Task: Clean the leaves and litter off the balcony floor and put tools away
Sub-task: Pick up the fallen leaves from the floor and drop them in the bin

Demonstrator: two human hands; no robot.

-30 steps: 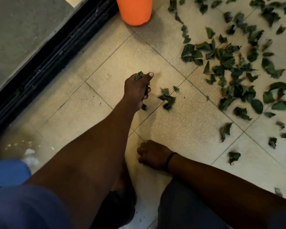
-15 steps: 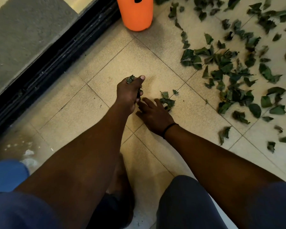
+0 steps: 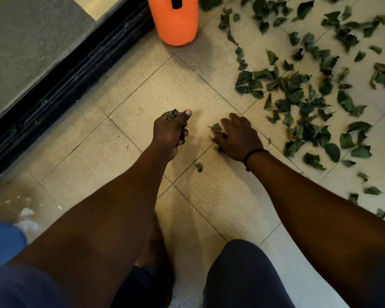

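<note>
1. Far left: grey mat (image 3: 27, 41) and black door track (image 3: 71, 72) run along the floor's (image 3: 142, 103) left edge; both cut off by the frame. A blue patch of cloth (image 3: 2, 241) at the lower left edge, only partly seen.
2. Orange container (image 3: 176, 21) stands at the floor's top edge beside the track; its top is cut off.
3. Left hand (image 3: 170, 132): clenched round a wad of leaves (image 3: 171, 114), thumb straight on top. Green bits poke out above and below the fist; how much it holds is hidden.
4. One loose leaf (image 3: 199, 167) lies on a tile joint between the two wrists.
5. Right hand (image 3: 238, 138): palm down on the tile, fingers curled over a small leaf clump (image 3: 216, 127). The hand is motion-blurred and covers most of the clump; whether it truly grasps cannot be told. Black band (image 3: 251, 155) on the wrist.
6. Right side: scattered leaf litter (image 3: 309, 103) covers the floor to its right and top edges, some pieces blurred, some cut off.
</note>
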